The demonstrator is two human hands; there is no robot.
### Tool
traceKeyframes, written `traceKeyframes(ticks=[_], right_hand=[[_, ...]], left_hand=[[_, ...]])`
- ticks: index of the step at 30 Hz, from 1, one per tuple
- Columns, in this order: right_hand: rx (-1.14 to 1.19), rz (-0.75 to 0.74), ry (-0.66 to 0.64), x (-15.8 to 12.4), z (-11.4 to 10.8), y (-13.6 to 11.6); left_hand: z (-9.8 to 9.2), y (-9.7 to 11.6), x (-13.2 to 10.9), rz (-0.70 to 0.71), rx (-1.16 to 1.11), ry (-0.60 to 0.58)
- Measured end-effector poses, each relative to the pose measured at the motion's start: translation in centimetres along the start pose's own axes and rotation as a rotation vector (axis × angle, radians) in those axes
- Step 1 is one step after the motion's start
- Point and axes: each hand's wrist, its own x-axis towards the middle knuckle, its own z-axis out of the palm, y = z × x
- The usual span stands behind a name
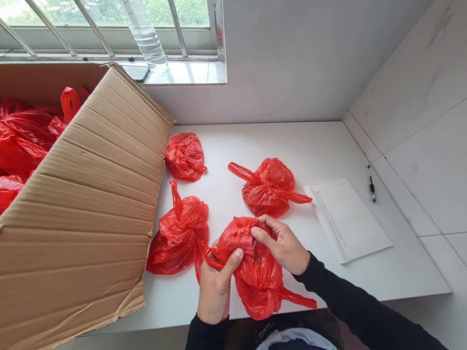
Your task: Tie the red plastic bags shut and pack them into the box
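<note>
A red plastic bag [259, 281] lies at the front edge of the white table, between my two hands. My left hand [218, 281] grips its left side, thumb on top. On the upper right, my right hand [282, 243] pinches the thin plastic between thumb and fingers. One loop handle trails off toward the lower right. What the bag contains is hidden. Close by on the left rests a knotted red bag [184, 228]. Another tied red bag [269, 187] sits just beyond my right hand, and a smaller one [185, 157] is farther back.
At the left, a large cardboard box [86, 213] holds many red bags [15, 136]. A notepad [352, 219] and a black pen [372, 189] lie on the table [312, 146] to the right. A clear bottle [147, 36] stands on the sill by the barred window.
</note>
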Motion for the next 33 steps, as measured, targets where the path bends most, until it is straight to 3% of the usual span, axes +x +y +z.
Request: traceKeyframes(ticks=[4, 8, 13, 19, 26, 33], right_hand=[[0.077, 0.044, -0.069, -0.1, 0.4, 0.0], [0.059, 0.020, -0.028, -0.1, 0.4, -0.1], [0.097, 0.074, -0.044, -0.5, -1.1, 0.8], [0.025, 0.155, -0.278, -1.8, -2.2, 2.8], [-0.239, 0.208, -0.104, -3.3, -2.6, 3.0], [-0.301, 0.144, -0.135, -4.7, -3.1, 1.3]], left_hand=[[0.3, 0.2, -0.1, 0.013, -0.036, 0.026], [0.5, 0.3, -0.3, -0.052, -0.135, 0.000], [-0.4, -0.2, 0.3, -0.153, -0.300, 0.127], [-0.7, 0.0, 1.1, -0.121, -0.465, 0.208], [-0.1, 1.0, 1.5, -0.002, -0.406, 0.241], [-1.5, 2.8, 3.0, 0.079, -0.043, 0.273]])
